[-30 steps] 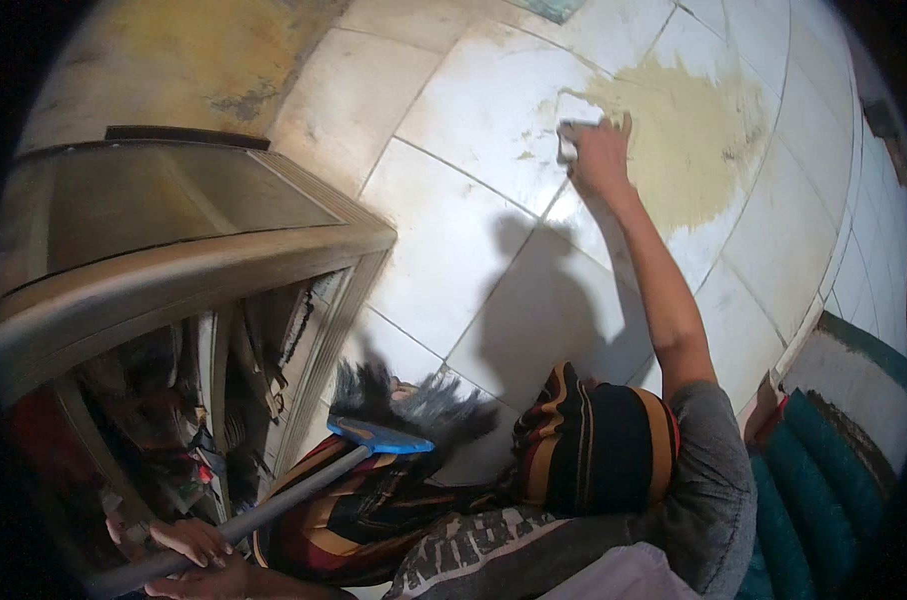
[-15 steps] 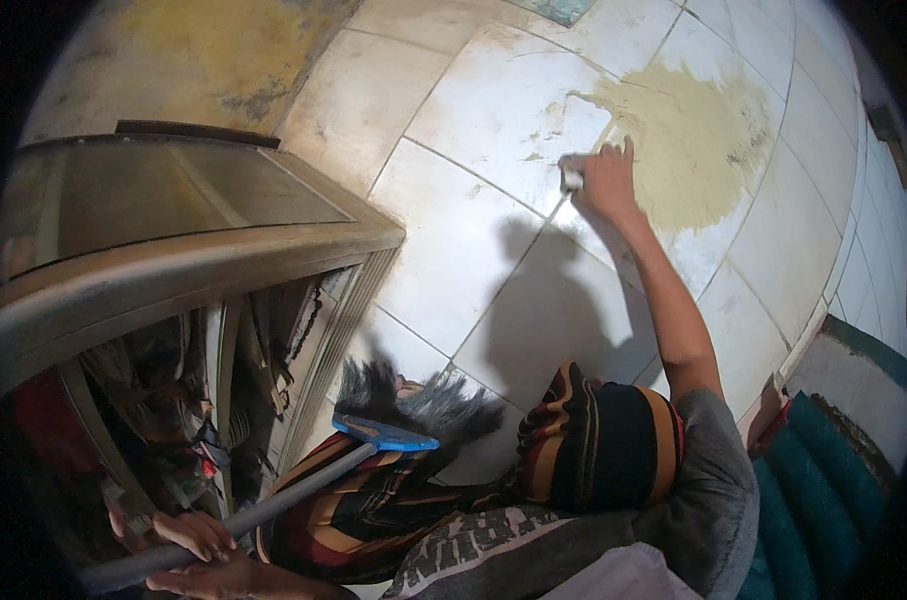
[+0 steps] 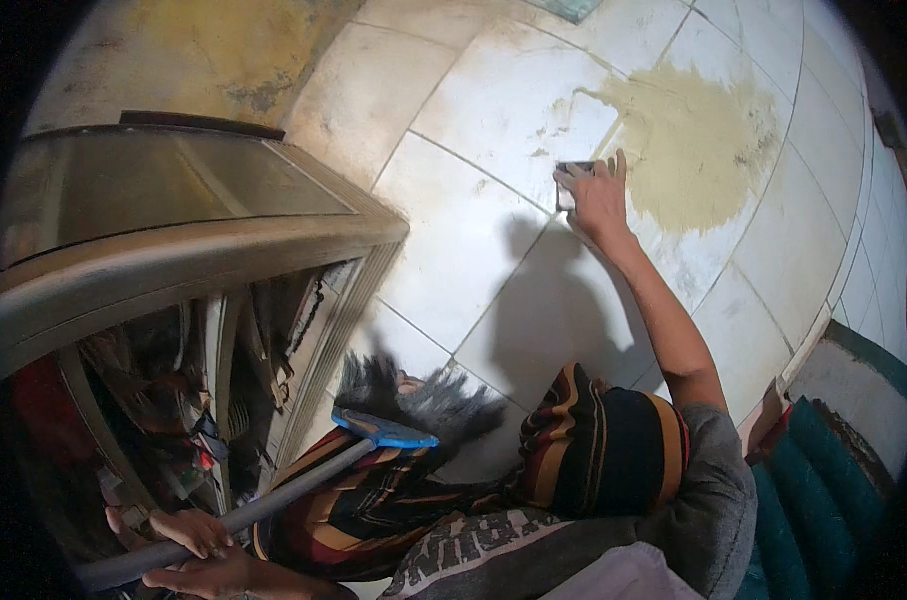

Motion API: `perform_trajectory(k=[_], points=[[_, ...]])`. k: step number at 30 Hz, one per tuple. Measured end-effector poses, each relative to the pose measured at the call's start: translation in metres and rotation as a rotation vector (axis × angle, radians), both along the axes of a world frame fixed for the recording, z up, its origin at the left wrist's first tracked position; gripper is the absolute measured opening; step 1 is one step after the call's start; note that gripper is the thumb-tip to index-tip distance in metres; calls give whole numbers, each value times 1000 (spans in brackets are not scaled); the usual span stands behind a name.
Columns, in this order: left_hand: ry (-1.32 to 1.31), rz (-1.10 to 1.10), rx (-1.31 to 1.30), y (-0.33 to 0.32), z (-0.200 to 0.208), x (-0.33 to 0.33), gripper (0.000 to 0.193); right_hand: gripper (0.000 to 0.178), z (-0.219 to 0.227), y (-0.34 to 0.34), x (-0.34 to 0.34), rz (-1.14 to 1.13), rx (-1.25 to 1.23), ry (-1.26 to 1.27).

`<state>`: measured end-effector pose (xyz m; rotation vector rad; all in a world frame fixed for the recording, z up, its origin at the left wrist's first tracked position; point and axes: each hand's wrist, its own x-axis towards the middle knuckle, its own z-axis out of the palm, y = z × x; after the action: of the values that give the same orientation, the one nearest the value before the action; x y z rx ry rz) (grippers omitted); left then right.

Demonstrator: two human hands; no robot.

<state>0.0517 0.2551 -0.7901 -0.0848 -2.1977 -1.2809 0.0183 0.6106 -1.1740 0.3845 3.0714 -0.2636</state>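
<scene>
My right hand [image 3: 596, 200] reaches out over white floor tiles and grips a small flat piece with a dark top and a pale side [image 3: 566, 198]; its exact kind is unclear. Some of the fingers stick out to the right. Just beyond, a tan smeared patch [image 3: 699, 150], powder or paste, covers several tiles, with thin streaks at its left edge. At lower left my left hand [image 3: 199, 555] is loosely closed around the grey handle of a broom [image 3: 304, 490]. The broom has a blue head and dark bristles, which rest on the floor near my legs.
A wooden cabinet [image 3: 204, 250] with a glass panel stands at left, with cluttered things inside its open front. Behind it is a stained yellow wall [image 3: 204, 50]. Teal ribbed material [image 3: 824, 490] lies at lower right. My striped trousers [image 3: 614, 440] fill the lower middle.
My right hand has shifted slightly left and turned, showing more of the flat piece's dark top. The left hand and broom stay nearly in place.
</scene>
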Motion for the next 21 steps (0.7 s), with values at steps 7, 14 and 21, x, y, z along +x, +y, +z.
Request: perform_trajectory(k=[7, 14, 21], points=[[137, 23, -254, -35, 2, 1, 61, 33, 28, 32, -50, -100, -61, 96], [144, 328, 50, -51, 24, 7, 61, 43, 13, -8, -4, -15, -30, 235], [-281, -969, 193, -81, 34, 4, 54, 38, 41, 22, -44, -52, -61, 61]])
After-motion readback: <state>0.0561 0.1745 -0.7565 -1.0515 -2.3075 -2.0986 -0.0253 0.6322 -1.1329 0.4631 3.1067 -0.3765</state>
